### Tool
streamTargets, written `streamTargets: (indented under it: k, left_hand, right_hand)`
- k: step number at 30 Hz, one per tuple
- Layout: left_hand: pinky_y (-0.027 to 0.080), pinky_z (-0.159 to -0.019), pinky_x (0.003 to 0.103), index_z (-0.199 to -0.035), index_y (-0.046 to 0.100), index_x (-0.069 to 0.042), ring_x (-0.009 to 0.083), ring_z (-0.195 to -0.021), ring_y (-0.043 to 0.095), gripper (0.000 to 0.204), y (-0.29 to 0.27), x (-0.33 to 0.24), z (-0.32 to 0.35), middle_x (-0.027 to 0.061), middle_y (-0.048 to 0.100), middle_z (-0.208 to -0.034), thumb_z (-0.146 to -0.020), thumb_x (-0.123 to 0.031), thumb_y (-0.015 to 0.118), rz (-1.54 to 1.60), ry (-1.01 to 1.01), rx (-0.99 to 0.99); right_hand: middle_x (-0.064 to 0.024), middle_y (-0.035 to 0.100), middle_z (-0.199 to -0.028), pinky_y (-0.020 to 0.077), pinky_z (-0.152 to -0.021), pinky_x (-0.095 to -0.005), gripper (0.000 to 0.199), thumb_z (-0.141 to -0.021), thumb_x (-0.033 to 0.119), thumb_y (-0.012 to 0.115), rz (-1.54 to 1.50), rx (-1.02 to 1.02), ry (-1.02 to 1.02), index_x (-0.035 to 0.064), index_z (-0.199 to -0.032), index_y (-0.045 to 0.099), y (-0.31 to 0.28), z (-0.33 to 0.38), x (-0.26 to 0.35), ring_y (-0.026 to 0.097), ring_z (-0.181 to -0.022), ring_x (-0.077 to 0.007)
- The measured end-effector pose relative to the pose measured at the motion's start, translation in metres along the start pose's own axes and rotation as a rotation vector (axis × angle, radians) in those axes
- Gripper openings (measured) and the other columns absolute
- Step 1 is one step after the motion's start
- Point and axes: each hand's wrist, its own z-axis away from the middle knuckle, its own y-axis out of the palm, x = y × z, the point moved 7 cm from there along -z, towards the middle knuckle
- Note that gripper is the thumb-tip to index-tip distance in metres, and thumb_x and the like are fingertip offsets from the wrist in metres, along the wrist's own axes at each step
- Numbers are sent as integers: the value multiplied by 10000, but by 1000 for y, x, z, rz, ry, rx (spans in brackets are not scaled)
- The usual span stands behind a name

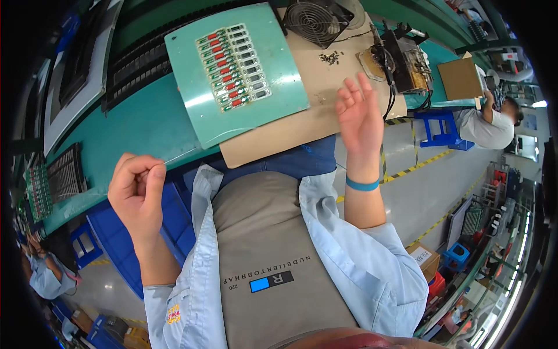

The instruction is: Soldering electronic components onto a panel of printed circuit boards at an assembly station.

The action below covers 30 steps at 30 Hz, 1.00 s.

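My left hand (pixel 137 189) is raised near the bench's front edge, thumb and fingers pinched on a thin wire-like strand (pixel 183 155) that runs right toward the green panel. My right hand (pixel 360 116) hovers with fingers spread and holds nothing, above the edge of a brown cardboard sheet (pixel 302 125). On the bench lies a pale green panel (pixel 192 87) carrying a block of small circuit boards (pixel 234 68), several with red parts. A blue band circles my right wrist.
A black fan (pixel 317 20) and a soldering fixture with cables (pixel 401 55) stand at the bench's far right. Small screws (pixel 330 56) lie on the cardboard. Black trays (pixel 65 173) sit left. A person (pixel 491 125) sits at right; another sleeve (pixel 43 273) shows lower left.
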Motion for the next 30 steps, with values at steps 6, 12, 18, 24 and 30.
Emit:
streamTargets:
  k: [6, 12, 18, 24, 30]
  left_hand:
    - [258, -549, 201, -870, 716, -9, 63, -619, 315, 102, 5, -2, -17, -12, 502, -791, -791, 55, 723, 32, 33, 47]
    - [255, -551, 198, -888, 712, -12, 65, -617, 317, 117, 8, -1, -35, -13, 482, -785, -792, 52, 721, 16, 130, 106]
    - [258, -560, 200, -901, 707, -9, 69, -620, 321, 112, 6, -1, -49, -5, 491, -792, -800, 36, 727, -20, 93, 121]
    - [276, -598, 203, -932, 694, -1, 79, -664, 350, 105, -2, 11, -64, 10, 508, -817, -830, 13, 712, 124, 137, 159]
    - [286, -635, 203, -971, 676, 4, 89, -710, 373, 104, -11, 21, -73, 20, 515, -839, -867, 6, 678, 172, 155, 140]
  right_hand:
    - [-177, 542, -1348, 511, -881, -349, 445, -1092, 380, 504, -615, -427, -115, 23, -1358, 507, -59, -45, 26, 584, -1142, -269]
    - [-154, 577, -1276, 511, -866, -355, 424, -1086, 370, 524, -605, -391, -202, 52, -1366, 521, -82, -51, 25, 591, -1114, -265]
    - [-117, 617, -1187, 506, -863, -347, 387, -1074, 338, 559, -293, -270, -478, 79, -1361, 547, -71, -11, 48, 602, -1043, -244]
    - [-92, 652, -1110, 492, -844, -334, 402, -1056, 323, 599, -48, -234, -525, 91, -1382, 564, -78, -1, 65, 612, -970, -224]
    - [-94, 675, -1076, 483, -822, -326, 452, -1044, 313, 621, 4, -50, -557, 79, -1424, 543, -49, 21, 75, 624, -925, -221]
